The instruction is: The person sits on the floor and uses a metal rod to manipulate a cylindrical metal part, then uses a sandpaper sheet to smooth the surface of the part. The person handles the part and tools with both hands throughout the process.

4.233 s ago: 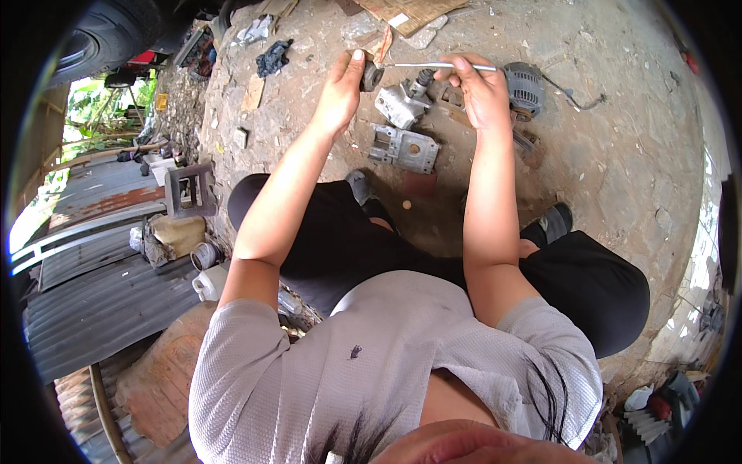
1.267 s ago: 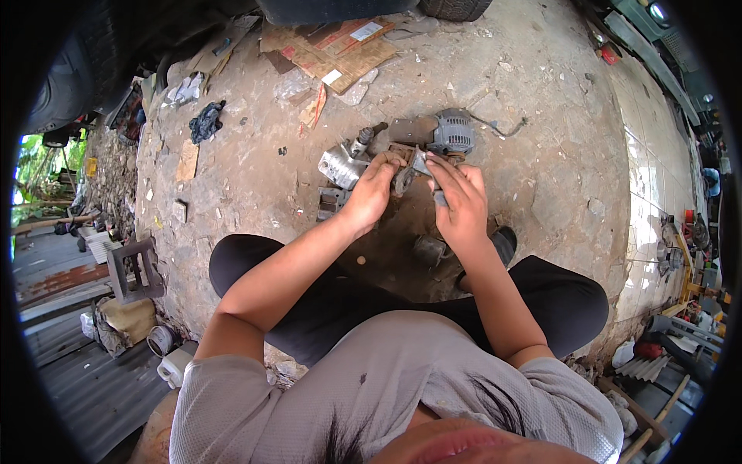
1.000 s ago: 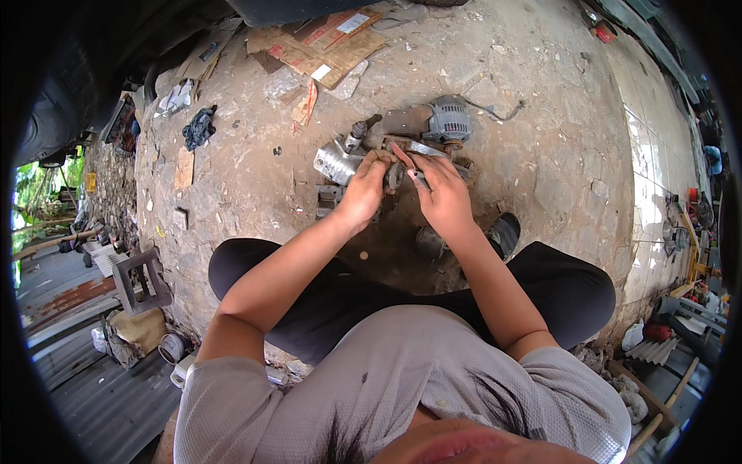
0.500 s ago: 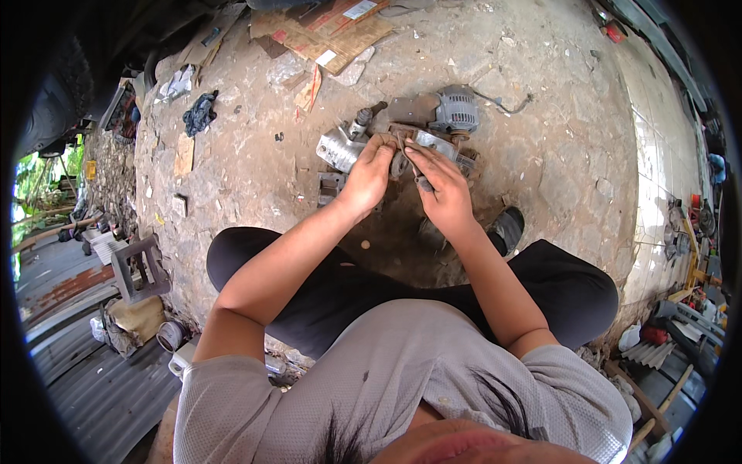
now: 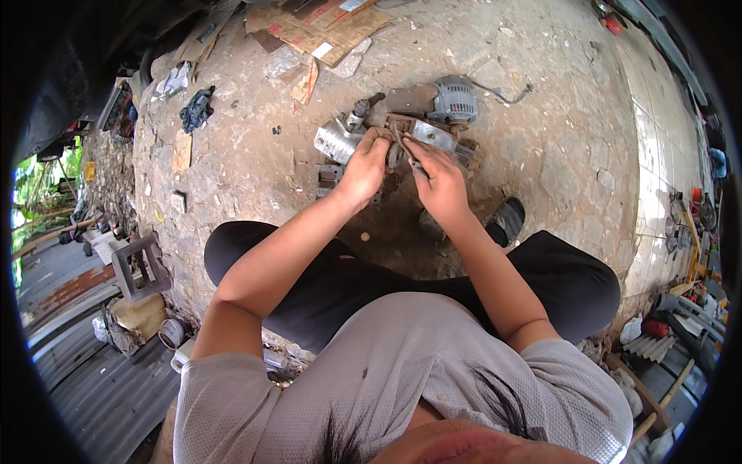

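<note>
In front of me, my left hand (image 5: 366,172) is closed, its thumb and fingertips pinching a small brownish metal part (image 5: 398,126) at the middle of a cluster of machine parts. My right hand (image 5: 440,182) meets it from the other side, fingers bent together over the same spot; a thin dark piece shows under its palm, too small to name. Beside the left fingers lies a silver cylindrical metal housing (image 5: 334,142). A flat silver metal piece (image 5: 433,135) sits just beyond the right fingers. Behind them rests a grey motor-like unit (image 5: 454,103) with a cable.
A dark block-shaped metal part (image 5: 328,179) lies left of the hands. Cardboard (image 5: 328,31) and a dark rag (image 5: 197,110) lie farther off on the rough floor. My shoe (image 5: 506,220) is close on the right. A grey plastic frame (image 5: 141,267) stands at left.
The view has shifted slightly. Both hands stay at the small metal part, and the right fingers have moved a little against it.
</note>
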A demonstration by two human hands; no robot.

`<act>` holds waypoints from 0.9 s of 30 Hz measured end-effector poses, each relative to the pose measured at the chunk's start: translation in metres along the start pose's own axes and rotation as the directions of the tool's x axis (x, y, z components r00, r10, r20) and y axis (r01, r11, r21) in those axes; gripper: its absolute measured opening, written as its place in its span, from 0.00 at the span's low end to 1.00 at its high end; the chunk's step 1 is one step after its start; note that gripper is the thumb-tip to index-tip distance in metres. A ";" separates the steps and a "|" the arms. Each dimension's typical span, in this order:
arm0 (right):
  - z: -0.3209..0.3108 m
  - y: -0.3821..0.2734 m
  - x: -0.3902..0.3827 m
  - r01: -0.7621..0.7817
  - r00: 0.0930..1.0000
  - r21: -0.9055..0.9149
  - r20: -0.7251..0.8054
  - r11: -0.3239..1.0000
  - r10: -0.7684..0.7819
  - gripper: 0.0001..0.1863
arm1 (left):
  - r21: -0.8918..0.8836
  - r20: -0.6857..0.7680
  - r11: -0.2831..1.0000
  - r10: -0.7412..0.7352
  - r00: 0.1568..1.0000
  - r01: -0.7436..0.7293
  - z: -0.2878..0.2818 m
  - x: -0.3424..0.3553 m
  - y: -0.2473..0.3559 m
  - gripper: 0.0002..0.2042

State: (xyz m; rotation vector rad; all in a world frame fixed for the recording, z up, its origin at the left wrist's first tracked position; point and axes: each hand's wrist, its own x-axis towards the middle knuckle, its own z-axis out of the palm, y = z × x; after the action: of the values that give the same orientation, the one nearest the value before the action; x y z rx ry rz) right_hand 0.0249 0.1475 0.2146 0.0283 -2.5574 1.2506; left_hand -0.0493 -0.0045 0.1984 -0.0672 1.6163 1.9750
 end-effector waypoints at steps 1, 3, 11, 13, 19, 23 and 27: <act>0.001 0.006 -0.003 -0.189 0.982 0.117 0.044 0.975 0.185 0.20 | 0.018 -0.007 1.000 -0.007 1.000 0.007 0.001 0.000 0.000 0.11; 0.009 0.023 -0.005 -0.410 0.911 0.298 0.099 0.862 0.399 0.17 | 0.088 0.023 0.993 0.077 0.997 -0.079 -0.002 0.005 -0.007 0.10; 0.010 0.025 -0.007 -0.402 0.901 0.632 0.145 0.662 0.408 0.15 | 0.249 0.073 0.948 0.187 0.980 -0.199 -0.005 0.009 -0.010 0.10; 0.006 0.030 -0.009 -0.415 0.910 0.407 0.174 0.814 0.377 0.15 | 0.352 0.122 0.865 0.336 0.934 -0.357 -0.010 0.016 -0.015 0.10; 0.004 0.019 -0.006 -0.333 0.942 0.253 0.138 0.908 0.307 0.16 | 0.392 0.153 0.875 0.242 0.958 -0.284 -0.005 0.007 -0.007 0.11; 0.007 0.012 -0.006 -0.179 0.984 0.189 0.040 0.966 0.174 0.20 | 0.384 0.123 0.889 0.220 0.968 -0.251 -0.009 0.011 -0.010 0.11; 0.000 0.003 0.001 0.167 0.985 0.042 -0.060 0.985 -0.165 0.27 | 0.289 0.100 0.928 0.216 0.971 -0.236 -0.010 0.015 -0.013 0.11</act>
State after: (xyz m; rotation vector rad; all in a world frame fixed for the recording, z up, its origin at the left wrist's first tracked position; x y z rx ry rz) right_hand 0.0238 0.1494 0.2127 0.2091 -2.4220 1.2300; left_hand -0.0587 -0.0067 0.1784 0.3135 1.9319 1.8477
